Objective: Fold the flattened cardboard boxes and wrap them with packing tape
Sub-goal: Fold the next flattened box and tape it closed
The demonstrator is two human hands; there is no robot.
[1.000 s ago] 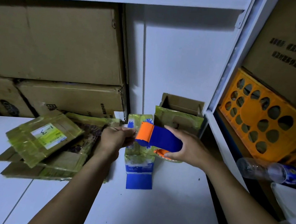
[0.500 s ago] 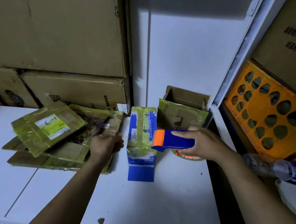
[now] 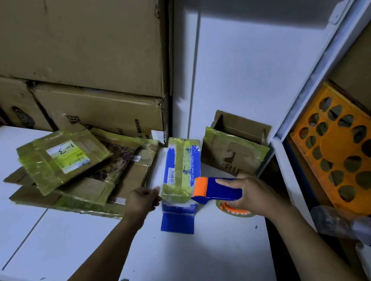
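Observation:
A small blue-and-white box [image 3: 182, 162], wrapped in yellowish tape, stands on the white table [image 3: 190, 265]. My right hand [image 3: 258, 197] grips a blue tape dispenser [image 3: 218, 190]. The dispenser's orange head touches the box's right side, and its tape roll [image 3: 234, 210] hangs below my palm. My left hand [image 3: 143, 198] touches the box's lower left edge with loosely curled fingers. A pile of flattened, taped cardboard boxes [image 3: 75, 168] lies to the left. One box in the pile carries a label reading 1-3.
A taped open carton [image 3: 235, 149] stands behind the small box against the white wall. Large cardboard boxes [image 3: 76, 39] are stacked at the back left. On the right, a shelf post [image 3: 294, 128] fronts an orange crate [image 3: 348, 156] and a lying plastic bottle [image 3: 348, 224].
My left hand left the flattened pile and came to the small box's left edge. The dispenser moved down to the box's right side. The camera tilted lower and nearer.

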